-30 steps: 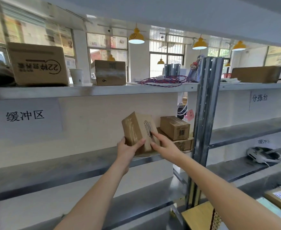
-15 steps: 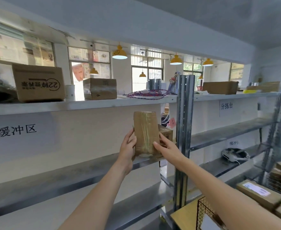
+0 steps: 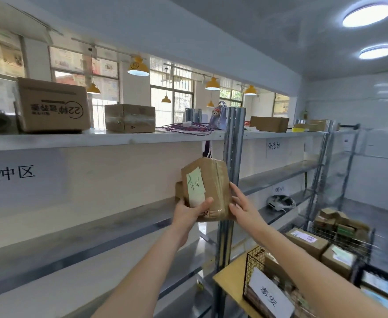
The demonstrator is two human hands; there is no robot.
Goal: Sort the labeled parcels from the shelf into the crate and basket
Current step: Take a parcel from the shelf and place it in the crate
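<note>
Nearest, at the lower right, a black wire basket (image 3: 255, 267) with a white handwritten tag stands on a yellow tabletop (image 3: 228, 280), with labelled cardboard boxes and a second wire basket (image 3: 342, 237) of small boxes just beyond it. Above these, both bare forearms reach up to a taped brown parcel (image 3: 213, 180) held in front of the grey metal shelf (image 3: 96, 228). The left hand (image 3: 188, 214) cups the parcel's lower left corner, thumb curled over the front face just below a pale green handwritten note (image 3: 195, 189); the right hand (image 3: 241, 207) lies against its right side with fingers nearly straight. The parcel is tilted, its base just above the shelf's edge and beside the upright post (image 3: 233, 157). Another brown box (image 3: 178, 191) peeks out behind it. Farther up, the top shelf (image 3: 96, 138) carries cardboard boxes and a coil of purple cable (image 3: 186, 128); beyond are windows, yellow hanging lamps and white walls.
</note>
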